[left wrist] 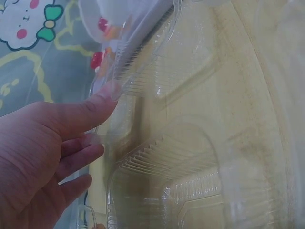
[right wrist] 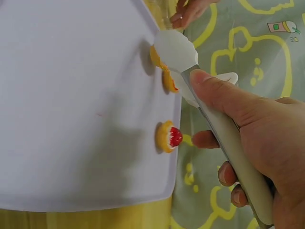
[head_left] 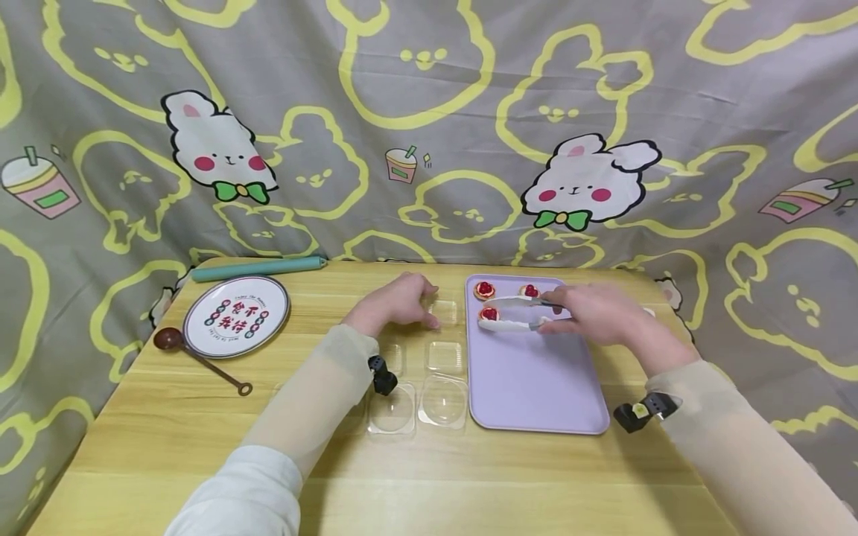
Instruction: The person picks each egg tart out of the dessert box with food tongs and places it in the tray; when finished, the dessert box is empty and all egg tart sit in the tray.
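Note:
My left hand [head_left: 395, 301] touches the left side of a clear plastic box [head_left: 444, 312] with spread thumb and fingers. In the left wrist view, the thumb lies at the rim of the clear plastic [left wrist: 157, 62]. My right hand [head_left: 601, 313] holds white-headed tongs [head_left: 507, 325] over the lilac tray [head_left: 536, 387]. Their two arms stand apart on either side of a small red-topped tart [head_left: 490, 314]; whether they touch it I cannot tell. Two similar tarts, one at the tray's far left corner [head_left: 485, 289] and one right of it [head_left: 529, 291], sit behind the tongs.
Several more clear boxes, among them one with a raised lid [head_left: 444, 400], stand left of the tray. On the left side lie a white plate [head_left: 236, 316] with red lettering, a brown ladle-like spoon [head_left: 208, 362] and a teal roll [head_left: 258, 268]. A patterned curtain [head_left: 429, 149] hangs behind the table.

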Demonstrator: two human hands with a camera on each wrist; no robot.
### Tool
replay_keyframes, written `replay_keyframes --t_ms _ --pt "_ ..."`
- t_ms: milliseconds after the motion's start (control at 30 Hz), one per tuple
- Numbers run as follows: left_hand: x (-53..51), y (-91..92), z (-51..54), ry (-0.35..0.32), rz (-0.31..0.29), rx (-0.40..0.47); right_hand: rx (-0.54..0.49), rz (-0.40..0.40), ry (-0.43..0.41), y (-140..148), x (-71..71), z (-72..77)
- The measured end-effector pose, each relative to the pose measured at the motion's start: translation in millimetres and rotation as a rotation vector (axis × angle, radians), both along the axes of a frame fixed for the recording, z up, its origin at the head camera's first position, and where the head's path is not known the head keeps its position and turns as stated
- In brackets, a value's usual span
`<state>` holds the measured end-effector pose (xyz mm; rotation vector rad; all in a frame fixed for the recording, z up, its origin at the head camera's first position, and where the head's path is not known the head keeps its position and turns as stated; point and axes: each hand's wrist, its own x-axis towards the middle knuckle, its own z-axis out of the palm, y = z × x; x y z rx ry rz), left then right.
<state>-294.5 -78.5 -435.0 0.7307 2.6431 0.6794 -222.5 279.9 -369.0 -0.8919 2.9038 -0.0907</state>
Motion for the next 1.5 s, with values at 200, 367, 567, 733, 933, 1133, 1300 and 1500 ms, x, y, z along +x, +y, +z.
replay_keyframes --t_ms 200,367,567,733,933,1133,1300,1500 --pt "1.7 -2.2 3.0 0.013 0.006 -0.007 -0.005 -0.032 -0.017 1 0.6 -7.3" --pt "3.4 -5.0 5.0 0.025 0.007 -0.017 -0.01 -0.051 -0.023 0 -0.8 -9.5" --pt "5.9 -9.7 6.6 0.015 0.022 -0.023 -0.036 -0.05 -0.032 1 -3.1 -5.4" --pt "7.7 -15.6 8.9 -0.002 0.016 -0.015 -0.076 -0.039 -0.032 2 -4.0 5.8" --pt "9.1 -30.4 16.1 -0.004 0.009 0.03 -0.065 -0.077 -0.034 -3 -4.9 23.4" --pt "8.6 -61.4 22.4 0.027 0.026 0.076 -0.067 -0.079 -0.022 -13 -7.6 36.5" --pt "9.1 -89.4 17.6 0.054 0.056 0.115 -0.083 -0.057 0.003 -23 -10.0 42.0" --pt "13.0 -114.3 7.7 0.045 0.097 0.124 -0.087 -0.027 0.007 -39 -12.6 45.0"
